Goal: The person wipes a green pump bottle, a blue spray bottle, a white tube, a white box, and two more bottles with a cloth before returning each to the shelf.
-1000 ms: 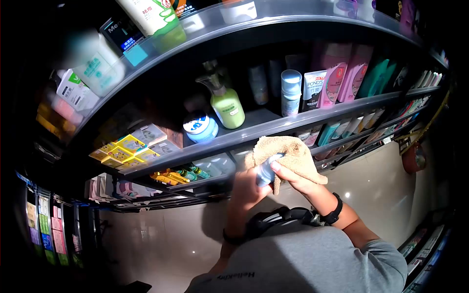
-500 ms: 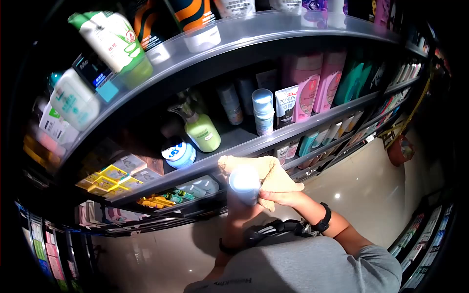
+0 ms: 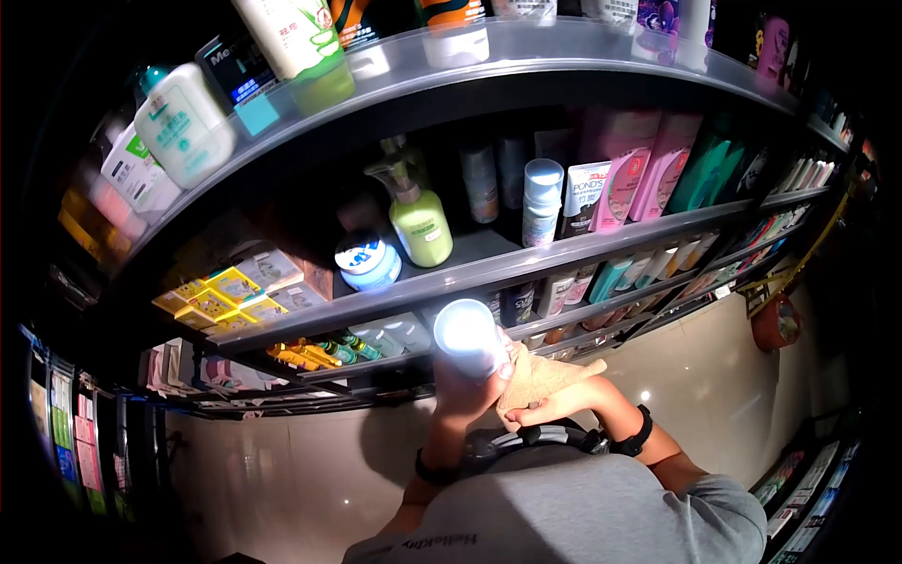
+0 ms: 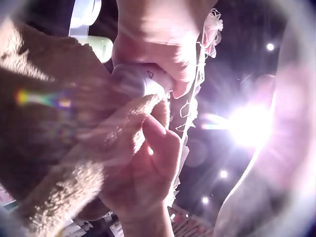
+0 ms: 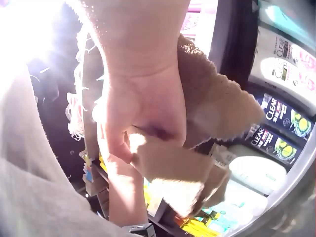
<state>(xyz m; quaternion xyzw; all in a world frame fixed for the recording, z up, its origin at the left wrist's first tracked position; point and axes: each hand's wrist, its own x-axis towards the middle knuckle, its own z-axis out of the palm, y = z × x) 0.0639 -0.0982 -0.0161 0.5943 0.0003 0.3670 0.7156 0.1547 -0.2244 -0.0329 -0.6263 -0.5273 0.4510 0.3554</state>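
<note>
My left hand (image 3: 460, 393) grips a pale cylindrical bottle (image 3: 467, 340), its round white end glaring up at the head camera. In the left wrist view, curled fingers wrap the bottle (image 4: 132, 80), and a small triangle mark shows near its end. Close by on the right, my right hand (image 3: 562, 399) holds a tan terry cloth (image 3: 547, 378) bunched between thumb and fingers. The cloth hangs out in a point to the right and lies against the bottle's lower side. From the right wrist, folds of the cloth (image 5: 170, 170) spill below the hand.
Ahead, a shelf edge (image 3: 489, 273) carries a green pump bottle (image 3: 421, 226), a blue-and-white jar (image 3: 368, 261), a blue-capped bottle (image 3: 542, 202), a POND'S tube (image 3: 584, 199) and pink bottles (image 3: 625, 183). An upper shelf (image 3: 395, 56) overhangs them. Yellow boxes (image 3: 230, 291) stand lower left.
The bottle has turned so its round end faces the head camera. The cloth, earlier spread behind the bottle, has come down to its right along with my right hand.
</note>
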